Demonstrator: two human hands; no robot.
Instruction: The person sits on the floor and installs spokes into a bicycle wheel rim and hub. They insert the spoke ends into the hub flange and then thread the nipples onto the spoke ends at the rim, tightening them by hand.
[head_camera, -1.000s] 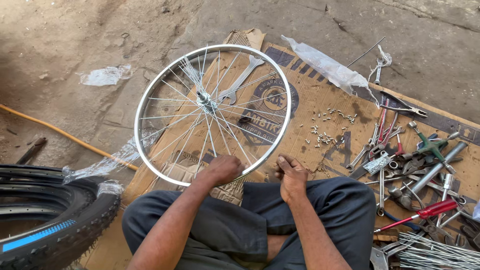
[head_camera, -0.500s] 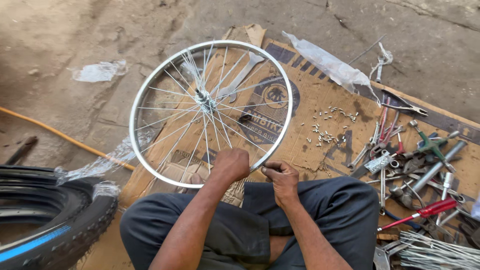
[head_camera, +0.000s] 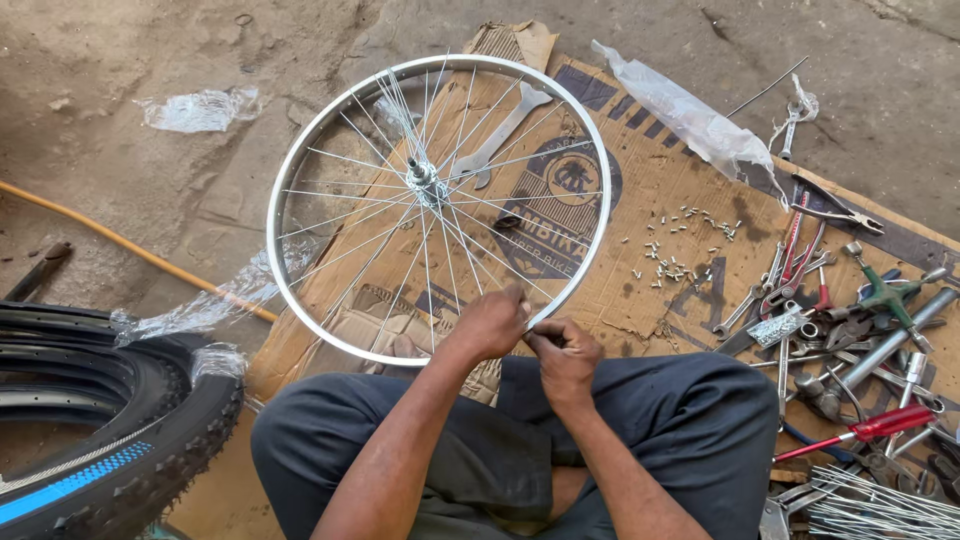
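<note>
Hands: left hand (head_camera: 492, 322), right hand (head_camera: 562, 347) pinching wheel rim (head_camera: 300, 160) | printed cardboard (head_camera: 680, 190) beneath

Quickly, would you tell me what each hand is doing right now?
Left hand: closed on the wheel rim at its near edge.
Right hand: fingers pinched at the rim; what it holds cannot be told.

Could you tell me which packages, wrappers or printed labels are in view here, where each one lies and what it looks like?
Flattened cardboard box: spread under the wheel rim, brown, with a dark round printed emblem.
Clear plastic bag: on the cardboard's far edge, long, crumpled.
Clear plastic wrapper: on the dirt ground, upper left, crumpled.
Clear plastic wrap: by the black tyre, left, torn.
Small silvery packet: among the tools, right.
</note>
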